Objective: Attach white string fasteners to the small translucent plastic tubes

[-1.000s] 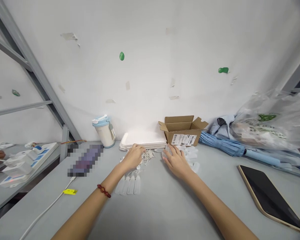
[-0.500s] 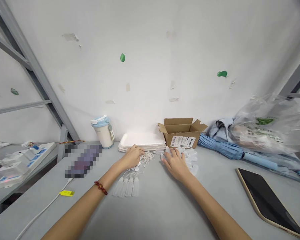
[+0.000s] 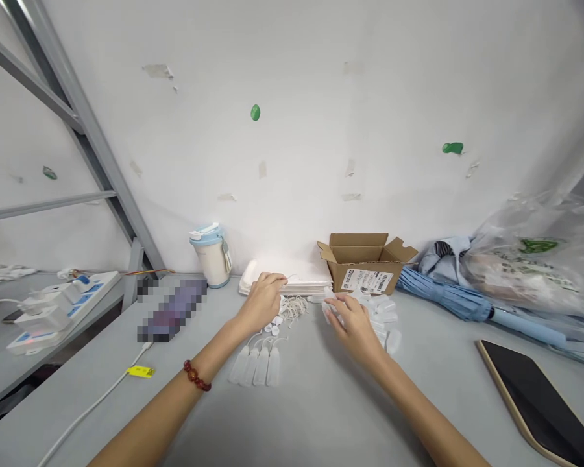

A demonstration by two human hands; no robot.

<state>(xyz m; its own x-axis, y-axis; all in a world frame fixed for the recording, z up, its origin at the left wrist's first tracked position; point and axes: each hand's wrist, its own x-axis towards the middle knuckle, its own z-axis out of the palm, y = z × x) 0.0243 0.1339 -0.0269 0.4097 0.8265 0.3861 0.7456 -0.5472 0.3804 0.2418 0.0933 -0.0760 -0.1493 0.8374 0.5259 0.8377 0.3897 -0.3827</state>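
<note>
My left hand (image 3: 263, 302), with a beaded bracelet (image 3: 195, 376) on its wrist, is closed in a pinch, a thin white string (image 3: 292, 277) showing at its fingertips. Under it lie a tangle of white strings (image 3: 296, 309) and several small white discs (image 3: 273, 327). My right hand (image 3: 354, 319) is curled at the near left of a pile of translucent plastic pieces (image 3: 385, 311); one such piece (image 3: 329, 311) shows between thumb and fingers. Several narrow translucent pieces with strings (image 3: 260, 367) lie in a row nearer me.
Behind the hands are a stack of white trays (image 3: 311, 275) and an open cardboard box (image 3: 367, 272). A cup (image 3: 211, 259) and a pixelated device (image 3: 175, 311) stand left. To the right lie a blue umbrella (image 3: 442, 295), a plastic bag (image 3: 540, 259) and a phone (image 3: 540, 402).
My left hand has lifted off the string tangle with a string in its pinch. My right hand's fingers have drawn together around a plastic piece. The view has shifted slightly left.
</note>
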